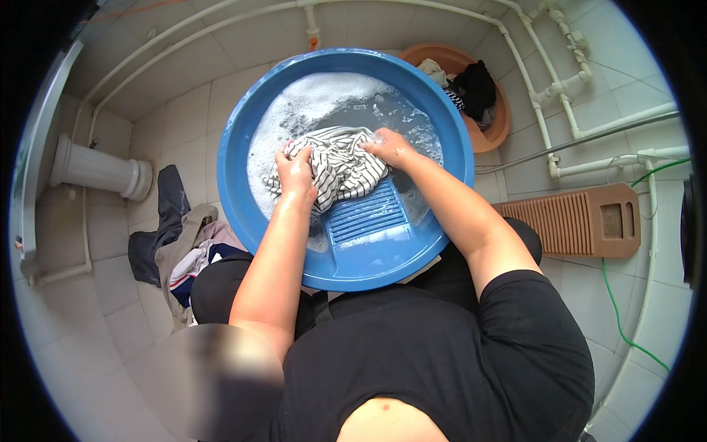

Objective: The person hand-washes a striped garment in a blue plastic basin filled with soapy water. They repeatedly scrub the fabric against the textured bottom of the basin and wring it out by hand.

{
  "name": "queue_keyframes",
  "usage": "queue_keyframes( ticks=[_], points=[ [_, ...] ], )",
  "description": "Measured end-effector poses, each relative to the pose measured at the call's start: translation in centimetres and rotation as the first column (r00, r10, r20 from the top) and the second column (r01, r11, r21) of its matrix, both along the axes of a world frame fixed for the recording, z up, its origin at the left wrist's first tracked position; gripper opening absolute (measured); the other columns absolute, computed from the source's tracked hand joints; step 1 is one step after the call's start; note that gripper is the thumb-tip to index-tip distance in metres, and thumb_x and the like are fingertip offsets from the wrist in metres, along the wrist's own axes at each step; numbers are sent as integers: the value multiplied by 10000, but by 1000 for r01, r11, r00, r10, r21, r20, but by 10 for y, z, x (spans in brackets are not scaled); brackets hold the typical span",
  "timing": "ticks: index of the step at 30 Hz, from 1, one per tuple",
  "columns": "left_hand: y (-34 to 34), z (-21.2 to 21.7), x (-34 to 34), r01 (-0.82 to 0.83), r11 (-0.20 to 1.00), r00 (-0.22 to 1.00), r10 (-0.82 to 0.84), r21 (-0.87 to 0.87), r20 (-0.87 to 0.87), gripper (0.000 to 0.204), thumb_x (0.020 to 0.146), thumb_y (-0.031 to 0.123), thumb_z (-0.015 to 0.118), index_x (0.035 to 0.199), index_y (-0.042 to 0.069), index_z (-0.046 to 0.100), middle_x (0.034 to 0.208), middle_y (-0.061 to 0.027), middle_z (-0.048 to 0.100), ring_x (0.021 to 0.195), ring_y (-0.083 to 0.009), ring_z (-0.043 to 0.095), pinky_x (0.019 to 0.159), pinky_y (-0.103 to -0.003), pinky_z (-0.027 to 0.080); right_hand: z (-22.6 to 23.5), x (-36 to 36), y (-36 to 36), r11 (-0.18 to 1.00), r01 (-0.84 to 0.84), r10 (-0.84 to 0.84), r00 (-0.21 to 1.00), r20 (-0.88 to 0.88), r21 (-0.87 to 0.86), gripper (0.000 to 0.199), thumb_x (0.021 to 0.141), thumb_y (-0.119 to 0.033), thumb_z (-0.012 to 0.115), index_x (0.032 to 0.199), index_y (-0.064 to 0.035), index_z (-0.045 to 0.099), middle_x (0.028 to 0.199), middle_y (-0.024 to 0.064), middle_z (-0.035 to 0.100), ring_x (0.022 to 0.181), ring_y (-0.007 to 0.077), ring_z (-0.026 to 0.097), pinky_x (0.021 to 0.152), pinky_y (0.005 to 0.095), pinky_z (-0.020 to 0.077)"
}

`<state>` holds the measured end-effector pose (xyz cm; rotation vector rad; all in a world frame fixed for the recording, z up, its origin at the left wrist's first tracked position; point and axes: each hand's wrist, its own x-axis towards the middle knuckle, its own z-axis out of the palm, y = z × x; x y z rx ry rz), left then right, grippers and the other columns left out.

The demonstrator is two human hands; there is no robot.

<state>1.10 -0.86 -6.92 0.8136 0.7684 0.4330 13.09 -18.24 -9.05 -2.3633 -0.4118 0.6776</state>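
A white garment with dark stripes (340, 166) lies bunched and wet over the upper end of the ridged washboard (368, 214) moulded into a blue basin (236, 162). My left hand (297, 173) is closed on the garment's left side, with the thumb and fingers pinching the cloth. On its upper right my right hand (390, 149) grips another part of the cloth, some fingertips hidden in the folds. Soapy water (357, 114) with white foam fills the basin behind the garment.
At the back right, an orange-brown tub (501, 129) holds dark and light clothes. A brown washboard (574, 221) lies to the right, near a green hose (618, 317). Clothes (180, 236) are heaped on the left floor beside a white pedestal (99, 169). White pipes (541, 125) line the walls.
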Motion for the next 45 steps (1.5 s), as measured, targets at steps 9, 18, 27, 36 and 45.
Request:
queue_keyframes(
  ticks=[9,18,27,36,45],
  points=[
    [5,-22,9,187,939,973,-137,-289,185,280,805,230,633,943,21,506,859,-116,594,726,-197,601,654,-312,516,38,-64,56,722,-117,-16,982,186,682,351,664,-138,623,994,-19,601,1009,100,591,937,178,565,840,283,438],
    [-17,-4,-12,228,944,973,-212,-237,92,203,862,197,456,933,32,552,838,-100,604,737,-207,599,660,-340,512,65,-103,56,820,-268,-16,872,490,505,287,648,-334,622,754,-72,570,698,129,571,683,331,575,628,398,468],
    [-44,45,-15,578,715,807,-572,393,-146,111,814,161,579,764,71,538,725,-17,527,674,-96,490,621,-242,410,4,-18,20,867,354,-420,898,134,351,382,740,-366,608,883,-14,564,824,189,623,787,302,611,705,364,467],
    [-3,26,-13,238,409,970,-138,881,-198,536,697,240,709,1135,30,481,1136,-164,472,1061,-295,470,915,-374,383,-8,11,-54,905,311,-322,947,-13,291,657,685,-370,710,1134,42,464,1086,204,531,984,262,536,839,331,431],
    [12,51,-26,885,5,464,81,466,-882,506,696,441,626,1035,67,582,1113,-190,538,1032,-340,508,844,-400,437,6,2,-53,927,202,-219,976,20,315,310,647,-120,598,935,-6,579,857,174,617,804,284,601,745,346,461]
  ],
)
